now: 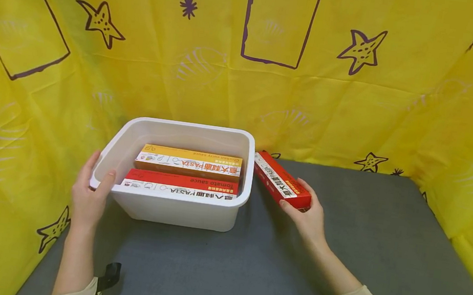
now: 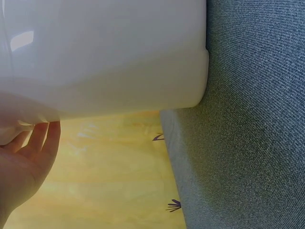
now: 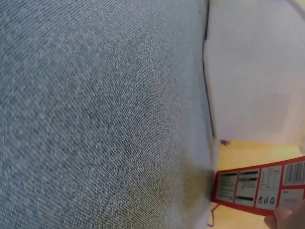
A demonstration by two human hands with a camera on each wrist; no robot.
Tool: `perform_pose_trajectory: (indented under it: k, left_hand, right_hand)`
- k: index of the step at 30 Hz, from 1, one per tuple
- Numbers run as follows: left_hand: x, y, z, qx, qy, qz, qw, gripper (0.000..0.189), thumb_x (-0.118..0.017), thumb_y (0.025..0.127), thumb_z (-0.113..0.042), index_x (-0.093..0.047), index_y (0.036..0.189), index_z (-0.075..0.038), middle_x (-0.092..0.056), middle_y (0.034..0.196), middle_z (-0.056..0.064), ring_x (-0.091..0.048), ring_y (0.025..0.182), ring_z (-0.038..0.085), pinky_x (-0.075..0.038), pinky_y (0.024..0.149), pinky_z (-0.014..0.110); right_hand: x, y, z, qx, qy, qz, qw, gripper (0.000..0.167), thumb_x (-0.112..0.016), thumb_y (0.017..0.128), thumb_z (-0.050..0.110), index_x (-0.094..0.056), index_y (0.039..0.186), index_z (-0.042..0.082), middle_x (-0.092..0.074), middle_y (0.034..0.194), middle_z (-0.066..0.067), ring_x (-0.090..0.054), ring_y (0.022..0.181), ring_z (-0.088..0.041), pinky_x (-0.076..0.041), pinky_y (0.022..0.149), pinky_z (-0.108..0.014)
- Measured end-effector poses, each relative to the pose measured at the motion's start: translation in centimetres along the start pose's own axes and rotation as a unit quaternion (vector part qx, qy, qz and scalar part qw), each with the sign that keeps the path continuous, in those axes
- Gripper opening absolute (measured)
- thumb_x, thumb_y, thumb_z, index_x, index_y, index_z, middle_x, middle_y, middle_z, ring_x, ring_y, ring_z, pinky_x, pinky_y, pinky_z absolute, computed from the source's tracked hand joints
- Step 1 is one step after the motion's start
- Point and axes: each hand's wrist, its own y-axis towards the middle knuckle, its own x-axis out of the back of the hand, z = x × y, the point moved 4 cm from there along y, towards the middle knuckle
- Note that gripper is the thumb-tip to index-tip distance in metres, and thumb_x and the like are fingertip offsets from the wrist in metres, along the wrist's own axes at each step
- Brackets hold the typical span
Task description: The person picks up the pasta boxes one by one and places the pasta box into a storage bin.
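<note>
A white plastic tub [image 1: 184, 212] stands on the grey table. Two long pasta boxes lie in it side by side: a yellow-and-orange one [image 1: 188, 158] marked Chicken curry sauce behind, and a red one [image 1: 183, 181] marked Tomato sauce in front. At the tub's left front corner my left hand [image 1: 89, 198] grips the rim, thumb over the edge and fingers along the outside wall. Right of the tub, my right hand [image 1: 309, 220] holds the near end of another red pasta box [image 1: 281, 180], whose far end points toward the tub's right side. The right wrist view shows its printed side panel [image 3: 248, 188].
Yellow cloth [image 1: 199, 93] with drawn starfish and shells hangs behind and along both sides of the grey table [image 1: 366, 242]. The tub's back stands near the cloth. Dark straps [image 1: 109, 276] sit at both sleeve cuffs.
</note>
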Motion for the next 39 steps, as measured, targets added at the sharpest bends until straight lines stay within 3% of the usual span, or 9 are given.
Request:
perform_pose_trajectory:
  k: [11, 16, 23, 30, 39]
  left_hand:
    - [0.0, 0.1, 0.1, -0.001, -0.004, 0.002, 1.0000, 0.056, -0.056, 0.094, -0.032, -0.042, 0.148, -0.029, -0.046, 0.147, 0.001, -0.044, 0.122, 0.027, -0.037, 0.104, 0.054]
    - [0.0, 0.0, 0.0, -0.001, -0.005, 0.002, 1.0000, 0.057, -0.056, 0.094, -0.032, -0.042, 0.149, -0.029, -0.046, 0.147, 0.001, -0.044, 0.123, 0.027, -0.036, 0.105, 0.052]
    - [0.0, -0.1, -0.1, 0.005, -0.007, 0.007, 0.9999, 0.056, -0.056, 0.094, -0.033, -0.041, 0.149, -0.031, -0.045, 0.148, 0.000, -0.043, 0.124, 0.027, -0.035, 0.105, 0.055]
    - [0.0, -0.2, -0.2, 0.007, -0.008, 0.007, 0.9999, 0.056, -0.056, 0.094, -0.033, -0.041, 0.149, -0.032, -0.045, 0.148, 0.000, -0.043, 0.123, 0.027, -0.035, 0.106, 0.055]
    - [0.0, -0.1, 0.0, 0.005, -0.006, 0.006, 1.0000, 0.056, -0.056, 0.095, -0.032, -0.041, 0.148, -0.033, -0.045, 0.147, 0.000, -0.044, 0.122, 0.026, -0.036, 0.106, 0.053]
  right_hand:
    - [1.5, 0.1, 1.3, 0.009, 0.055, -0.046, 0.9974, 0.052, -0.067, 0.088, 0.006, -0.049, 0.137, 0.010, -0.050, 0.130, -0.007, -0.049, 0.110, -0.022, -0.052, 0.079, -0.019]
    - [2.3, 0.1, 2.0, 0.011, 0.115, -0.072, 0.9907, 0.048, -0.064, 0.090, 0.003, -0.048, 0.135, 0.005, -0.048, 0.131, -0.005, -0.046, 0.115, -0.023, -0.052, 0.082, -0.020]
    - [3.3, -0.2, 3.9, 0.043, 0.215, -0.076, 0.9726, 0.043, -0.057, 0.093, 0.000, -0.046, 0.134, 0.003, -0.043, 0.133, -0.009, -0.043, 0.120, -0.026, -0.052, 0.087, -0.023]
    - [3.8, -0.7, 5.9, 0.106, 0.280, -0.065, 0.9520, 0.041, -0.051, 0.092, 0.000, -0.046, 0.133, 0.003, -0.042, 0.132, -0.014, -0.042, 0.120, -0.029, -0.053, 0.087, -0.025]
    - [3.7, -1.1, 7.8, 0.166, 0.361, -0.013, 0.9175, 0.040, -0.048, 0.090, 0.001, -0.047, 0.129, -0.001, -0.042, 0.128, -0.017, -0.045, 0.115, -0.030, -0.053, 0.088, -0.028]
